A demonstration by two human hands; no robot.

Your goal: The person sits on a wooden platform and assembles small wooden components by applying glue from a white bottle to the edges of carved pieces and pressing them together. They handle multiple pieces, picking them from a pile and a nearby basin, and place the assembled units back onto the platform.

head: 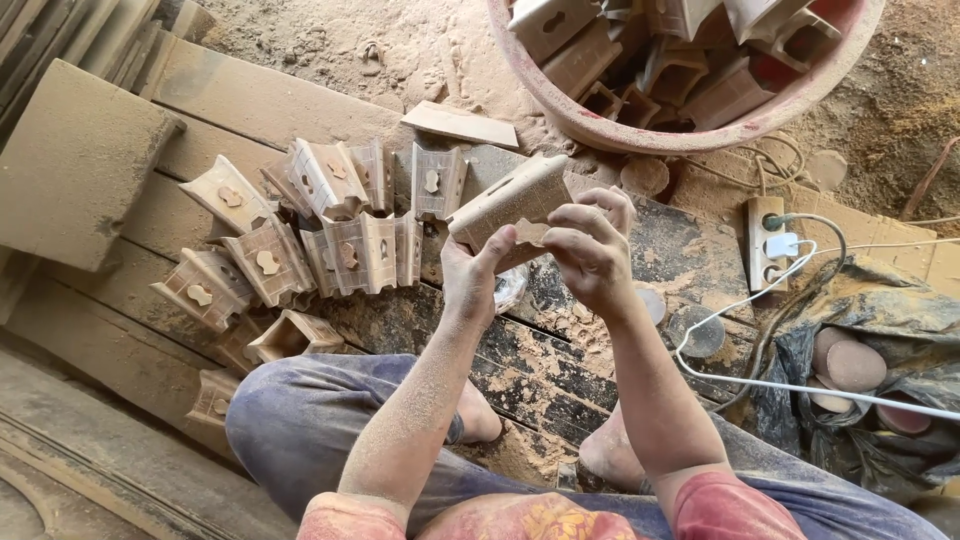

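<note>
I hold a small pale wooden block (pixel 512 198) up in front of me. My left hand (pixel 472 272) grips it from below, thumb on its near face. Over the block's right end curls my right hand (pixel 592 248), its fingers pressing what looks like a small pale sanding piece (pixel 533 233) against the underside. Both forearms are dusted with sawdust. A heap of several similar carved blocks (pixel 320 230), each with a keyhole-shaped cutout, lies on the boards to the left.
A red tub (pixel 640 128) full of more wooden pieces stands at the top. A power strip (pixel 766 240) with a white plug and cable lies right, beside a dark bag (pixel 880 330) holding round sanding discs. Planks and sawdust cover the floor; my legs are crossed below.
</note>
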